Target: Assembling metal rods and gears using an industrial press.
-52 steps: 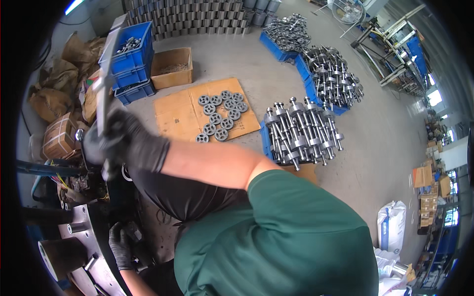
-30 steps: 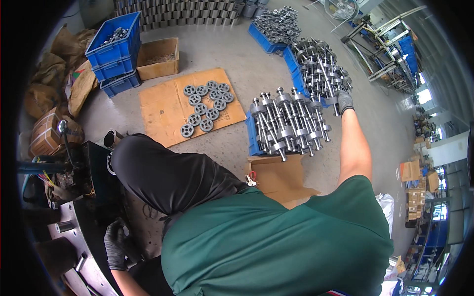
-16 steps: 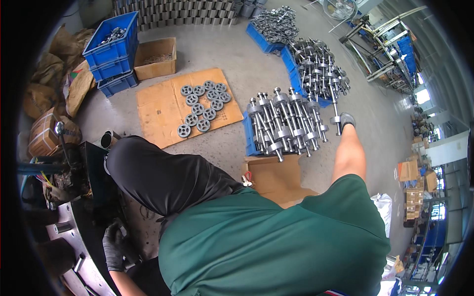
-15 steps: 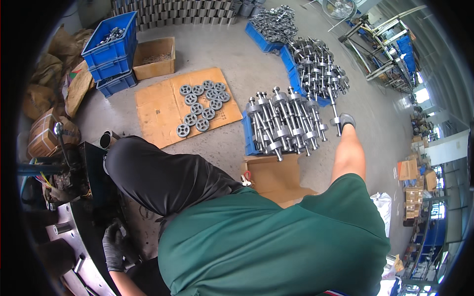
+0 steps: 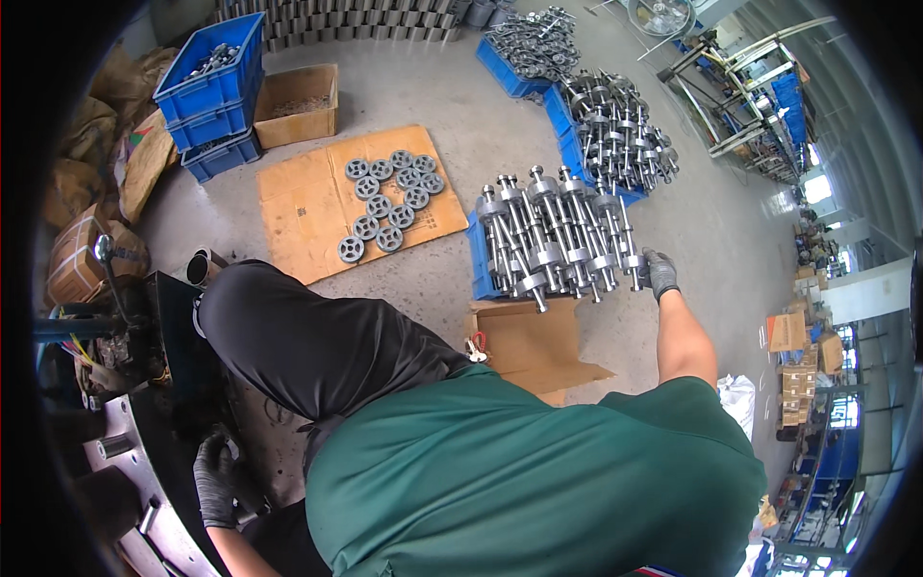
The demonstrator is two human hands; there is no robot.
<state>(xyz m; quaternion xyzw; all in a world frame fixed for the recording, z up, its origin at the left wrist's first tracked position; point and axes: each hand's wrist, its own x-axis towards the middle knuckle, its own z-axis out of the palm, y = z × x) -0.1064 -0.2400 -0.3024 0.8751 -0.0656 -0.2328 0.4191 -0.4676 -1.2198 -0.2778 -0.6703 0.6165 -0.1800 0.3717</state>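
Steel shafts (image 5: 556, 240) with collars lie packed in a blue tray (image 5: 478, 262) on the concrete floor. At the pile's right edge the gloved right hand (image 5: 660, 273) has its fingers curled around the end of one shaft. Just left of the pile, grey toothed wheels (image 5: 386, 200) sit on a cardboard sheet (image 5: 298, 207). Well away from the pile, the gloved left hand (image 5: 213, 477) rests on a dark machine (image 5: 144, 337); whether it grips anything cannot be told.
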